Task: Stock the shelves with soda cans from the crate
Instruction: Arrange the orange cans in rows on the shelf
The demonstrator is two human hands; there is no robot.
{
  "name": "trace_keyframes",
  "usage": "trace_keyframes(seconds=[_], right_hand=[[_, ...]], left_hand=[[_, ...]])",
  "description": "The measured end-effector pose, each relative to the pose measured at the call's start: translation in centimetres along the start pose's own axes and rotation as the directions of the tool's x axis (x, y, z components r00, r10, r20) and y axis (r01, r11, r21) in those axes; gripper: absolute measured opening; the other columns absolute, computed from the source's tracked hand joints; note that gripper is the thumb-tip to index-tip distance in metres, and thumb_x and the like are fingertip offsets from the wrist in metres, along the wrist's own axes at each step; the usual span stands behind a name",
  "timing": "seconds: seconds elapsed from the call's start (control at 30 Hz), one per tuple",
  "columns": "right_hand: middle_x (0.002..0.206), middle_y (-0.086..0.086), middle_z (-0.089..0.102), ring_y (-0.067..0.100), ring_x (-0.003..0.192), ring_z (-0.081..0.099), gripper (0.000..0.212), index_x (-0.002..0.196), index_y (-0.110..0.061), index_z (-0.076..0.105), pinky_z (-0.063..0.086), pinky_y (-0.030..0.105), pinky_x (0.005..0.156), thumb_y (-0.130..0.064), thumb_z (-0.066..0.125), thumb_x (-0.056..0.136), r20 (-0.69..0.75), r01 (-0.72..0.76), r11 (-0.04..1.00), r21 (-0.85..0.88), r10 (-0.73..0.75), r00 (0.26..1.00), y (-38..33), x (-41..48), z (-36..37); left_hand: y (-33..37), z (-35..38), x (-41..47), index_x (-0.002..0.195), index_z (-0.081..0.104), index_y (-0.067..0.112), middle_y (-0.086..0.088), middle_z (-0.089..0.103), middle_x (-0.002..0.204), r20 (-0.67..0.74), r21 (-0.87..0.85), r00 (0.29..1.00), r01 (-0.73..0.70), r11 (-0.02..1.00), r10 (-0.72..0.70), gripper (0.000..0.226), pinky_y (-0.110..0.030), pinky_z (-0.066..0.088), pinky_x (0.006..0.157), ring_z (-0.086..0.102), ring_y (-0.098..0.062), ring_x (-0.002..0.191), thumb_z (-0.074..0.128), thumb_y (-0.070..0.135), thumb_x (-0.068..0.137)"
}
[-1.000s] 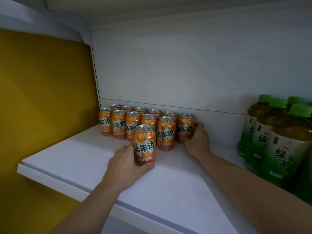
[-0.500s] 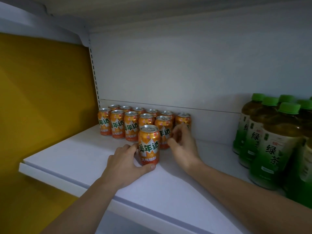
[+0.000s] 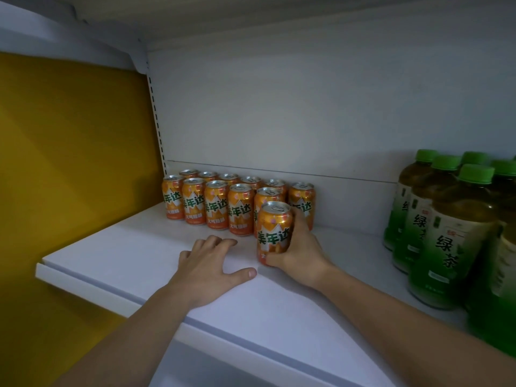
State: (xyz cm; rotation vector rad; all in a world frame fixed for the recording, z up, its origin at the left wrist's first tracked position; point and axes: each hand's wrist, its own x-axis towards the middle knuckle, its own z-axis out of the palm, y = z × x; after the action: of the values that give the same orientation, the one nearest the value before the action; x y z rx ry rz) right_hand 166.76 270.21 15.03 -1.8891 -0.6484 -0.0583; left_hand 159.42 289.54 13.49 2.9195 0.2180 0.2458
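Observation:
Several orange soda cans (image 3: 216,203) stand in two rows at the back left of the white shelf (image 3: 117,255). One more orange can (image 3: 274,231) stands upright in front of the right end of the rows. My right hand (image 3: 303,251) is wrapped around this can from the right, thumb at its base. My left hand (image 3: 212,268) lies flat on the shelf just left of it, fingers spread, holding nothing. The crate is out of view.
Several green-capped tea bottles (image 3: 446,227) crowd the shelf's right side. A yellow panel (image 3: 72,163) closes the left. The white back wall (image 3: 279,113) stands right behind the cans. Bare shelf lies between cans and bottles, and near the front edge.
My left hand let go of the front can and now rests flat on the shelf. My right hand left the back-row can and closed on the front can.

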Motion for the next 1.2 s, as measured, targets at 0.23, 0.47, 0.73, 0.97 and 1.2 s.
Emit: trace_keyframes(seconds=[0.23,0.47,0.73,0.97,1.2], right_hand=[[0.102,-0.024,0.055,0.006,0.098,0.06,0.089,0.135,-0.03,0.031,0.048,0.027,0.087,-0.01,0.086,0.068,-0.122,-0.074,0.997,-0.029,0.07,0.99,1.3,1.0,-2.5],[0.11,-0.01,0.054,0.01,0.098,0.058,0.091,0.139,-0.017,0.036,0.043,0.015,0.074,-0.008,0.09,0.065,-0.246,-0.099,0.995,-0.03,0.089,0.965,2.9,2.0,-3.6],[0.116,-0.005,0.057,0.011,0.099,0.058,0.09,0.136,-0.017,0.042,0.046,0.02,0.08,-0.014,0.093,0.063,-0.259,-0.084,0.995,-0.06,0.065,0.964,3.4,2.7,-3.4],[0.114,-0.012,0.056,0.009,0.1,0.06,0.09,0.138,-0.018,0.043,0.04,0.001,0.066,-0.013,0.093,0.063,-0.239,-0.04,0.998,-0.055,0.026,0.971,3.2,2.7,-2.9],[0.12,-0.009,0.056,0.008,0.104,0.057,0.094,0.142,-0.017,0.039,0.041,0.003,0.07,-0.012,0.092,0.064,-0.238,-0.036,0.999,-0.036,0.026,0.971,3.2,2.4,-3.0]], left_hand=[[0.1,-0.1,-0.1,0.144,0.042,0.034,0.014,0.036,0.147,0.009,0.007,1.0,0.0,1.0,0.0,0.081,-0.043,0.023,0.11,0.028,-0.011,0.139,0.041,0.084,0.08],[0.0,-0.2,-0.1,0.145,0.042,0.033,0.016,0.037,0.148,0.023,-0.017,1.0,-0.002,1.0,0.003,0.082,-0.043,0.023,0.113,0.03,-0.011,0.14,0.04,0.084,0.08],[-0.1,-0.1,0.0,0.144,0.042,0.034,0.016,0.038,0.148,0.032,-0.017,0.999,-0.003,1.0,0.003,0.089,-0.043,0.024,0.112,0.031,-0.011,0.139,0.036,0.089,0.074],[-0.3,-0.1,0.0,0.143,0.043,0.036,0.017,0.038,0.147,0.007,-0.044,1.0,-0.014,0.999,0.015,0.124,-0.043,0.024,0.112,0.032,-0.01,0.138,0.01,0.106,0.046],[-0.3,0.1,0.0,0.126,0.06,0.03,0.015,0.054,0.128,-0.101,-0.124,0.995,-0.034,0.992,0.022,0.072,-0.041,0.039,0.105,0.048,-0.011,0.124,0.05,0.081,0.076]])
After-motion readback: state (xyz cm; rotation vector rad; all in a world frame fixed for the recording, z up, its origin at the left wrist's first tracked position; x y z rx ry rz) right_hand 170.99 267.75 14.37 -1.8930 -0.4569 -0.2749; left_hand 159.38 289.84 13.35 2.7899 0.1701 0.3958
